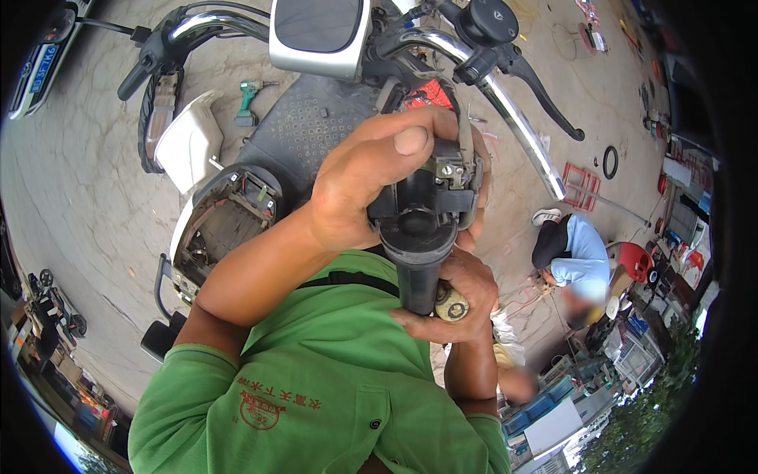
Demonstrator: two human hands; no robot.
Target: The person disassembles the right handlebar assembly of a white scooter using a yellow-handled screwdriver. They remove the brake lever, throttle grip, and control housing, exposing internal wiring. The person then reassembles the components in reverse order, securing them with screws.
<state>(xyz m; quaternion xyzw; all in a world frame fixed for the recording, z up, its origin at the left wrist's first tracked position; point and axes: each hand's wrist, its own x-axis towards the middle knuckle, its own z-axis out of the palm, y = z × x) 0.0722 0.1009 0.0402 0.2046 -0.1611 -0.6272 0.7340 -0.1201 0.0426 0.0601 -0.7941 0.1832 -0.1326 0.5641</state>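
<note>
Up close in front of my chest is a black throttle grip [417,276] with its opened switch housing [410,193], where metal contacts and wires show. My left hand [371,170] is wrapped around the housing, thumb on top. Below it, my right hand [470,288] closes around the lower part of the grip. Between that hand's thumb and fingers is the round end of a yellowish tool handle [452,306]; its shaft is hidden. Beyond my hands, the chrome handlebar [505,110] of a scooter ends in a bare tube, with a brake lever [553,103] on it.
The scooter's footboard [304,118] and opened body [225,225] lie ahead and left. A green cordless drill [247,103] and a white panel [189,142] rest on the floor. To the right, a person in light blue [584,257] crouches; another person [513,371] is nearer.
</note>
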